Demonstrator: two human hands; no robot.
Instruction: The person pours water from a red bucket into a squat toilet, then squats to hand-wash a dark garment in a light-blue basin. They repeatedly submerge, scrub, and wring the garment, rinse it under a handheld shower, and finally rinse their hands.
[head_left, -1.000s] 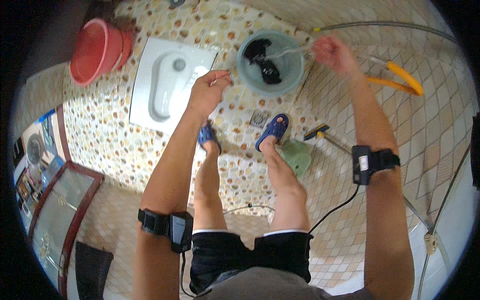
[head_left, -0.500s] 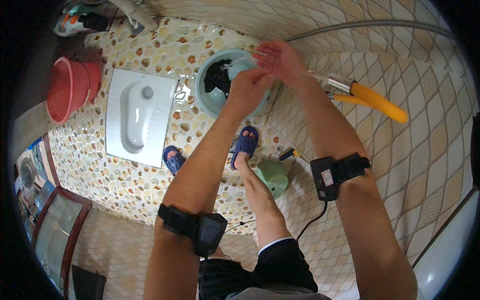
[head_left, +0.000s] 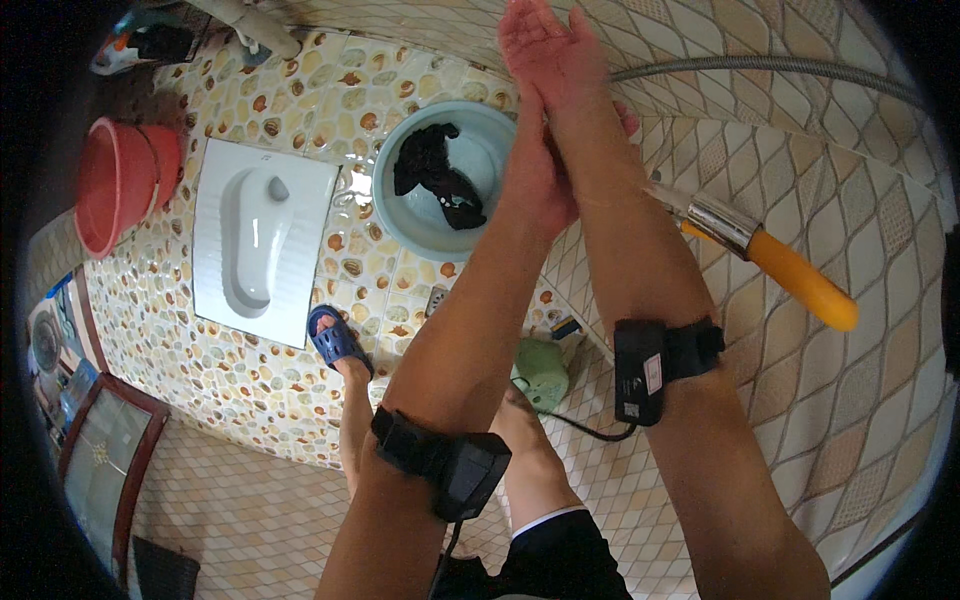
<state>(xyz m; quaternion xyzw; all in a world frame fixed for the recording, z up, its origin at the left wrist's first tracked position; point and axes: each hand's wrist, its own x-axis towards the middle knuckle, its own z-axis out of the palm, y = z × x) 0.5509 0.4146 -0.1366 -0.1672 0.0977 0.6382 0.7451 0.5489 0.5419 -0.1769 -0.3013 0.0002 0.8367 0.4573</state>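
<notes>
My right hand (head_left: 553, 48) is stretched out at the top, palm up and wet, its fingers extended and holding nothing. Around my right forearm (head_left: 600, 150), just below the wrist, my left hand (head_left: 543, 188) is wrapped; its fingertips show on the far side. Below and left of them stands a light blue basin (head_left: 383, 205) on the floor, with a wet, crumpled black cloth (head_left: 440, 178) inside. To the right of the right forearm, a yellow handle (head_left: 800, 280) with a shiny metal collar points toward the arm.
A white squat toilet (head_left: 215, 240) is set in the pebble-patterned floor on the left, beside a red bucket (head_left: 100, 190). A grey metal hose (head_left: 760, 64) runs along the tiled wall. Near my feet are a green plastic stool-like thing (head_left: 543, 375) and a floor drain (head_left: 436, 300).
Both arms have moved up and right, away from over the basin. My left hand has shifted from beside the right hand onto the right forearm. The black cloth now shows fully.
</notes>
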